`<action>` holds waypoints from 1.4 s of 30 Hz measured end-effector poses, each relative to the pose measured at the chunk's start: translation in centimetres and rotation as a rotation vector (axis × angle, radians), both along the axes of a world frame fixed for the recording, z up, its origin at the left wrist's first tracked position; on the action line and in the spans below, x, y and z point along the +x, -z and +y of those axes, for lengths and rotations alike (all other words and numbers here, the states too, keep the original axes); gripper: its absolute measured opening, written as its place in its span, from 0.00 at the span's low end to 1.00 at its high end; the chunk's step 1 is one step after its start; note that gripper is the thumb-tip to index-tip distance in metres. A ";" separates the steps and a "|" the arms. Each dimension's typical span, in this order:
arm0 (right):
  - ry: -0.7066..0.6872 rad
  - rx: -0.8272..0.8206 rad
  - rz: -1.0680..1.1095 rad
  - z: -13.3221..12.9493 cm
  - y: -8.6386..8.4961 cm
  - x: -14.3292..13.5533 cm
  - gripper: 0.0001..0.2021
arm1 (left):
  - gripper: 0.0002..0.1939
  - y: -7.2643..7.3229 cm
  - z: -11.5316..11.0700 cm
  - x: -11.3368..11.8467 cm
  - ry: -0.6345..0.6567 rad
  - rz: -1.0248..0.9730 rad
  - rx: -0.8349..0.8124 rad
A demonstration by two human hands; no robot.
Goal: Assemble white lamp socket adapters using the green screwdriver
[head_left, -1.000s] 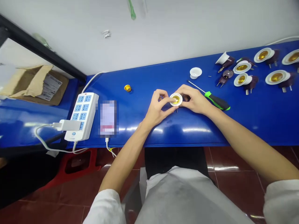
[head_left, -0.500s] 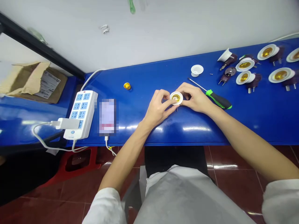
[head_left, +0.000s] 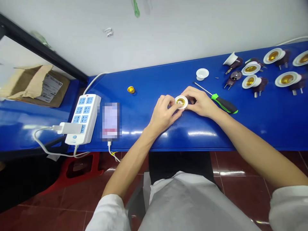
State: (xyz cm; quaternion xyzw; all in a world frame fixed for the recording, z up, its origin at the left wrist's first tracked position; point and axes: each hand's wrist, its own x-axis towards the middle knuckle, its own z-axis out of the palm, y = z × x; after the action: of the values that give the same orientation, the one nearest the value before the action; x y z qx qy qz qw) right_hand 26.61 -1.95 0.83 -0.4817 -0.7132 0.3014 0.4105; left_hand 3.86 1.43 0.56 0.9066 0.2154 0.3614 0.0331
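Observation:
Between my two hands is a lamp socket (head_left: 181, 102) with a white rim and a gold threaded inside facing up. My left hand (head_left: 164, 110) grips its left side, the thumb reaching over the rim into the opening. From the right, my right hand (head_left: 197, 102) closes its fingers on the same socket; the socket's underside is mostly hidden. Just beyond my right hand lies a screwdriver (head_left: 223, 103) with a green and black handle. Behind it stands a loose white socket cover (head_left: 202, 74). A gold threaded sleeve (head_left: 131, 89) rests on the table to the left.
Several plug-in lamp sockets (head_left: 250, 81) cluster at the right of the blue table (head_left: 149, 80). A tiny screw (head_left: 217, 77) lies near them. On the left are a power strip (head_left: 84, 120), a blurred-out phone (head_left: 110, 121) on a cable, and a cardboard box (head_left: 36, 85).
Hardly anything differs. Both hands keep hold of the socket, and the left thumb has shifted slightly inside its opening. The whole view has moved a little.

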 end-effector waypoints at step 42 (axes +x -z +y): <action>-0.004 0.023 -0.031 -0.3 -0.3 -0.2 0.13 | 0.07 -0.6 -1.2 0.7 -0.061 0.014 0.128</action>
State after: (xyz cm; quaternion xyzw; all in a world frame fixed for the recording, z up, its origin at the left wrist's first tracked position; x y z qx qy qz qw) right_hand 26.43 -2.28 1.18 -0.4801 -0.7239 0.2863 0.4044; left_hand 4.58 0.21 1.13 0.9024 0.2196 0.3688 -0.0373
